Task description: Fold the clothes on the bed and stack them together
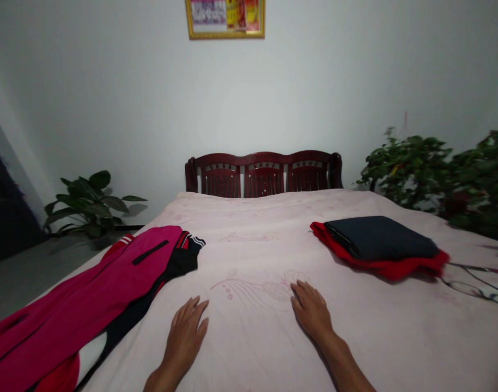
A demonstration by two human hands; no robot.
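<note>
My left hand (186, 329) rests on the pale pink bedsheet (249, 337), fingers apart and holding nothing. My right hand (311, 307) lies flat on the same sheet, over a printed flower pattern, also with nothing in it. Left of my left hand are spread garments: a magenta one (122, 283) on top, with black, red and white clothing (187, 260) partly hidden under it. Beyond my right hand sits a folded dark navy garment (382, 238) stacked on a folded red garment (396, 268). Neither hand touches the clothes.
Eyeglasses (469, 288) lie on the sheet beside the red garment. A dark wooden headboard (263, 174) stands at the far end. Potted plants flank the bed: a broad-leaved one (91, 204) on the left and leafy ones (420, 169) on the right. A framed picture (226, 36) hangs above.
</note>
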